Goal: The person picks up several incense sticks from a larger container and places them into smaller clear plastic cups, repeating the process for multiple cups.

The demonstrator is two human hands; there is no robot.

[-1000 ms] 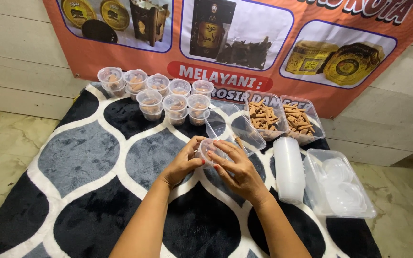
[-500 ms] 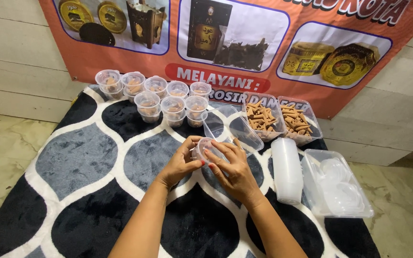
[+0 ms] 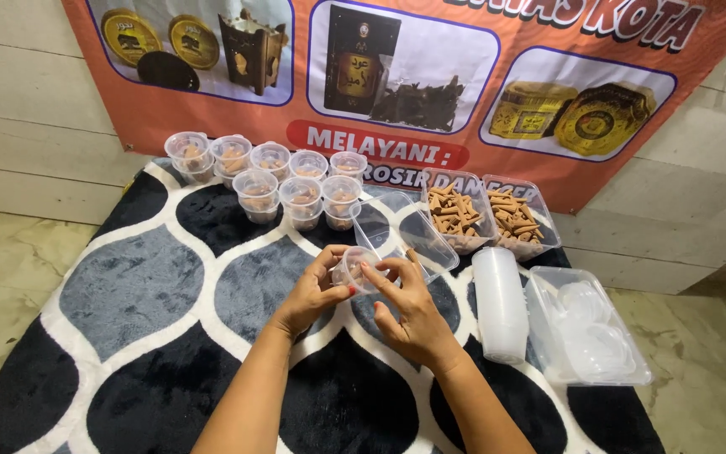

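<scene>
Both my hands hold one small clear plastic cup (image 3: 353, 269) with brown cones inside, just above the rug. My left hand (image 3: 313, 290) wraps its left side, thumb and fingers on the rim. My right hand (image 3: 409, 311) presses on its right side with the fingertips on the lid edge. An empty clear rectangular tub (image 3: 401, 235) lies tilted just beyond the cup.
Several filled, lidded cups (image 3: 283, 181) stand in two rows at the back left. Two clear tubs of brown cones (image 3: 489, 219) sit at the back right. A stack of empty cups (image 3: 497, 303) lies on its side beside a tub of lids (image 3: 586, 336). A black, grey and white rug (image 3: 136, 286) covers the floor.
My hands and the cup have stayed in nearly the same spot; the fingers have shifted slightly around the rim.
</scene>
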